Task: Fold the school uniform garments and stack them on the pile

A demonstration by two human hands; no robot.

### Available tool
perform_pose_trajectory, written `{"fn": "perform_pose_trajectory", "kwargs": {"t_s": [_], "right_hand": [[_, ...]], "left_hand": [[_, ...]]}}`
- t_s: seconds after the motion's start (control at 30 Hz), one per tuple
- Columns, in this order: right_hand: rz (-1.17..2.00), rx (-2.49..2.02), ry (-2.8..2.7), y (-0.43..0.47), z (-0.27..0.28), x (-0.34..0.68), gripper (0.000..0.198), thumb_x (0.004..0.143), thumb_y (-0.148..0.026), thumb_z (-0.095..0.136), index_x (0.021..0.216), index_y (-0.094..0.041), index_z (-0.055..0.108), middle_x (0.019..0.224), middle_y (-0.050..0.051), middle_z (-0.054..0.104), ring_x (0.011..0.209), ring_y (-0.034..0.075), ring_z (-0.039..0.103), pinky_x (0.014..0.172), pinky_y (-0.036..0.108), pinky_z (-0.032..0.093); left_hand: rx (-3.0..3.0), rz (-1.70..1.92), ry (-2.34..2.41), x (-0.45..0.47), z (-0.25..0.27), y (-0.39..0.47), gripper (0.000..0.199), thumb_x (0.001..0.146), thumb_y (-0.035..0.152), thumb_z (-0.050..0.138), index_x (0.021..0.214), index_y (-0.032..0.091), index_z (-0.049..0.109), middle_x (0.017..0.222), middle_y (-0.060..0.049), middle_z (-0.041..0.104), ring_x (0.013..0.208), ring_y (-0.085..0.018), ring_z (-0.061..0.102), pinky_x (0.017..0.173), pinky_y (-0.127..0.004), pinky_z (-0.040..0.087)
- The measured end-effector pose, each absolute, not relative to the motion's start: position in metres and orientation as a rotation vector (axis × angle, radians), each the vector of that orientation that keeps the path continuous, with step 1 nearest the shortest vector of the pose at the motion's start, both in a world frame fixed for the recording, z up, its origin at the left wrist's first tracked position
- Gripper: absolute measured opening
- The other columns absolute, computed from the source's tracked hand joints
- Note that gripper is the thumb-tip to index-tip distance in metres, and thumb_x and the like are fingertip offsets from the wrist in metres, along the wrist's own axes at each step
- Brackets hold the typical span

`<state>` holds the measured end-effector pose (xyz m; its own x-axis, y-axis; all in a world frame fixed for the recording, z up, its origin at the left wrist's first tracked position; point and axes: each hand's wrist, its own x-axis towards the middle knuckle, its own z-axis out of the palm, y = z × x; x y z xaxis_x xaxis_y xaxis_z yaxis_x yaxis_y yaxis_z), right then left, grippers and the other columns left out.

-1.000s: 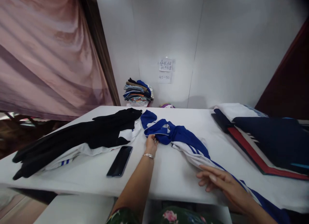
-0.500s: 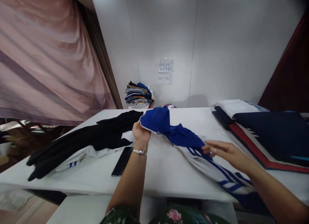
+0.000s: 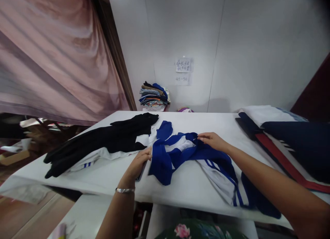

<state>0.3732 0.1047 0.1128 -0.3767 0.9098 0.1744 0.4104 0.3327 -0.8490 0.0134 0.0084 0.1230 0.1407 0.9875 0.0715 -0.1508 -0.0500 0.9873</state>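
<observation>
My left hand (image 3: 140, 162) is gripping the left edge of a royal-blue and white fabric garment with blue stripes (image 3: 160, 163), the fingers closing on the cloth. My right hand (image 3: 213, 141) is pinching its blue fabric between the fingertips, farther along to the right. The garment is lying rumpled across the middle of the white-covered surface (image 3: 190, 194), its white striped part trailing toward the near right edge. A silver bracelet (image 3: 125, 190) is circling my left wrist, and a dark, flat phone (image 3: 141, 172) is lying just beside that hand, mostly hidden by it.

To the left, a long black fabric garment (image 3: 110, 136) is spreading over a white garment with blue stripes (image 3: 90, 160). To the right, a pile of folded navy, red and white cloth (image 3: 296, 142) is resting well apart from my left hand. Beyond the far edge, a stack of folded multicoloured clothes (image 3: 154, 94) is standing near the pale wall (image 3: 247, 53), where two handwritten paper notes (image 3: 184, 65) are hanging. A pink draped curtain (image 3: 56, 53) is filling the far left.
</observation>
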Motion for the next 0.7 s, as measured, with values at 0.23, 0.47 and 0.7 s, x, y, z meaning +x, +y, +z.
{"fn": "perform_pose_trajectory", "kwargs": {"t_s": [0.23, 0.47, 0.7], "right_hand": [[0.597, -1.663, -2.141, 0.171, 0.098, 0.348, 0.050, 0.083, -0.034, 0.059, 0.129, -0.014, 0.059, 0.135, 0.013, 0.057, 0.127, 0.030, 0.050, 0.109, 0.042, 0.036], [0.638, -1.719, -2.228, 0.194, 0.075, 0.344, 0.069, 0.076, -0.026, 0.066, 0.141, -0.015, 0.046, 0.137, 0.013, 0.055, 0.124, 0.029, 0.053, 0.105, 0.037, 0.040], [0.673, -1.195, -2.437, 0.182, 0.100, 0.301, 0.095, 0.069, -0.023, 0.070, 0.151, -0.028, 0.022, 0.153, 0.002, 0.034, 0.137, 0.023, 0.038, 0.112, 0.033, 0.031]], "left_hand": [[1.293, 1.179, 0.828, -0.012, 0.142, -0.020, 0.019, 0.063, 0.029, 0.067, 0.051, 0.017, 0.057, 0.059, -0.003, 0.052, 0.056, -0.015, 0.046, 0.055, -0.027, 0.040], [0.946, 1.440, 0.787, -0.034, 0.133, -0.024, 0.011, 0.062, 0.028, 0.064, 0.057, 0.018, 0.060, 0.054, -0.002, 0.051, 0.049, -0.015, 0.049, 0.049, -0.027, 0.043], [0.817, 1.512, 0.678, 0.002, 0.163, 0.023, 0.009, 0.065, 0.024, 0.057, 0.061, 0.016, 0.054, 0.053, 0.001, 0.048, 0.046, -0.011, 0.047, 0.050, -0.025, 0.047]]}}
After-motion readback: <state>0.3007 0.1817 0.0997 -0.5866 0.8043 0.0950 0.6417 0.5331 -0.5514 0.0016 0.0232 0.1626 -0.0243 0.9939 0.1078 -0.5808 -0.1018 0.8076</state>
